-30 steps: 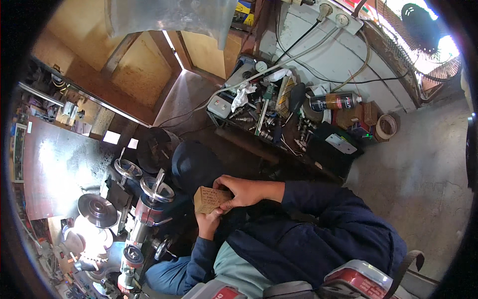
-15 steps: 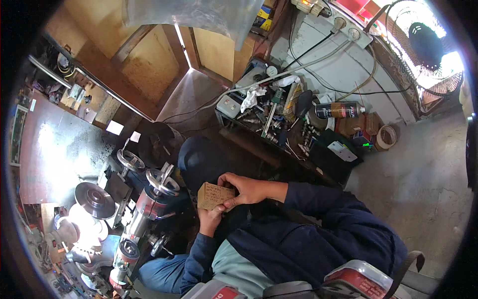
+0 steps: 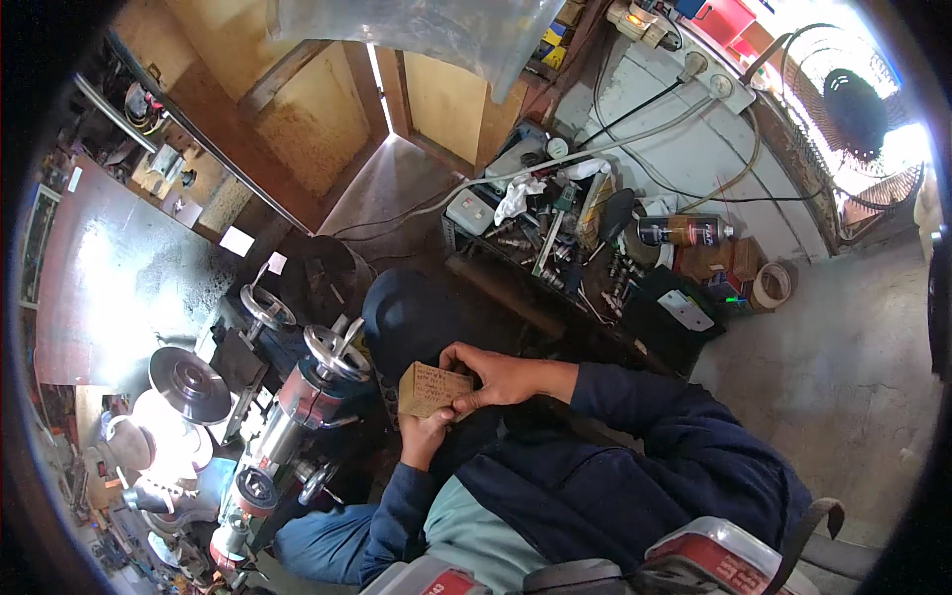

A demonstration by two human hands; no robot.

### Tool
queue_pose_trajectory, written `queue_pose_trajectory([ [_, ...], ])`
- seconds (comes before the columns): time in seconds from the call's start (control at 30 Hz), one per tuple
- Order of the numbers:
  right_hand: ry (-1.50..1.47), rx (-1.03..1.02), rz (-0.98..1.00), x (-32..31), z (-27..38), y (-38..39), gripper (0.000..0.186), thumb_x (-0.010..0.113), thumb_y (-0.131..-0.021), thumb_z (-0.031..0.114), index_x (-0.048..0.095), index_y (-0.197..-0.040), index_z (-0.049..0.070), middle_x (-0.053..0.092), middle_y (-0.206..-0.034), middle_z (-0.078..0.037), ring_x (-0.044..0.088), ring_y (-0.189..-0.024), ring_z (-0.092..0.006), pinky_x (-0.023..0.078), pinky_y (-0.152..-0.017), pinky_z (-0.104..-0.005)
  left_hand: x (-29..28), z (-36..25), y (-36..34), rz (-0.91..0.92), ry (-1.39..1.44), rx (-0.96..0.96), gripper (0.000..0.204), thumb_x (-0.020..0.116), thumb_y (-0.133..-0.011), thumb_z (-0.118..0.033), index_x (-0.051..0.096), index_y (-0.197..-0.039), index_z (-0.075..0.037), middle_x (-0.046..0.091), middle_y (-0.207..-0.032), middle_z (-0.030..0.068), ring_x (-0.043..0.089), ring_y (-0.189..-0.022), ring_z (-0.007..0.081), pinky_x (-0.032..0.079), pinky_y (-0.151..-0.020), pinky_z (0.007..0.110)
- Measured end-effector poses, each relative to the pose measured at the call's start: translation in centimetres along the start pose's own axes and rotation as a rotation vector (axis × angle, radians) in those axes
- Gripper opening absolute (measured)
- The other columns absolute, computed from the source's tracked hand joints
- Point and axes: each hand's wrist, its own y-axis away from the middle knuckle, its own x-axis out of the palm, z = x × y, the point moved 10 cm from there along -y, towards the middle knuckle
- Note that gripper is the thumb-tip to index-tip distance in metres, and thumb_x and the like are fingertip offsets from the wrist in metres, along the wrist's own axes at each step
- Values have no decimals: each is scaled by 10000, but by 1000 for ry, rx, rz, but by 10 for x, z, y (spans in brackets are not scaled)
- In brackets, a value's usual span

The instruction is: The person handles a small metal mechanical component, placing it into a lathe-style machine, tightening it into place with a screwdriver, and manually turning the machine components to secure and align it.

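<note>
The block [image 3: 426, 390] is tan, patterned with rows of dark handwriting; navy jacket [image 3: 674, 436] over pale green shirt [image 3: 476, 535]. Nearby: red-and-silver machine [image 3: 297, 399], brown-and-black can [image 3: 679, 231], greyish-white wall [image 3: 788, 226].

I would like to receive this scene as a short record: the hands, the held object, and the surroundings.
Left hand: holds brown box at its near edge
Right hand: grips the same box at its right side
Box surface: handwriting on it
To the left: machine with metal handwheels
Ahead, right: can lying on its side
Upper right: fan
</note>
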Motion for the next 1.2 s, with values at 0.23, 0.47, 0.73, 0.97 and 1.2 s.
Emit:
queue_pose_trajectory([
  [0.23, 9, -22, -6, 0, -3, 0, 745, 840, -880, 390, 419, -1378, 30, 528, -1255, -95, 528, -1160, -210, 448, -1025, -378, 1, 2, -1, 4, 50, -8, 858, 959, -692, -222, 513, -1383, 22, 679, -1257, 119, 686, -1134, 245, 565, -976, 384],
  [0.47, -53, 32, 25, 2, -4, -1, 700, 829, -900, 331, 426, -1385, 29, 484, -1335, -129, 504, -1245, -254, 431, -1083, -398, -2, 10, -1, 13, 105, -26, 906, 977, -686, -257, 492, -1397, 24, 680, -1244, 125, 688, -1128, 256, 569, -975, 392],
  [0.73, -77, 41, 9, 2, -8, 0, 616, 771, -953, 335, 431, -1386, 59, 533, -1276, -80, 531, -1174, -192, 470, -994, -373, 1, 5, -1, 27, 78, 8, 875, 979, -687, -280, 516, -1363, 24, 682, -1240, 125, 690, -1121, 254, 572, -971, 400],
  [0.97, -52, -3, -6, -3, -12, 0, 530, 701, -1007, 339, 433, -1378, 70, 540, -1245, -63, 532, -1154, -179, 475, -965, -361, 0, 3, -1, 2, 2, 8, 786, 959, -717, -276, 560, -1325, 22, 698, -1206, 111, 702, -1081, 227, 578, -935, 371],
  [1.2, -69, 24, -45, -6, -22, -3, 441, 579, -1074, 372, 458, -1375, 73, 549, -1259, -50, 505, -1172, -137, 434, -1039, -335, 23, -34, 2, -83, 18, 40, 683, 935, -743, -214, 602, -1289, 26, 718, -1172, 81, 710, -1069, 211, 576, -919, 363],
])
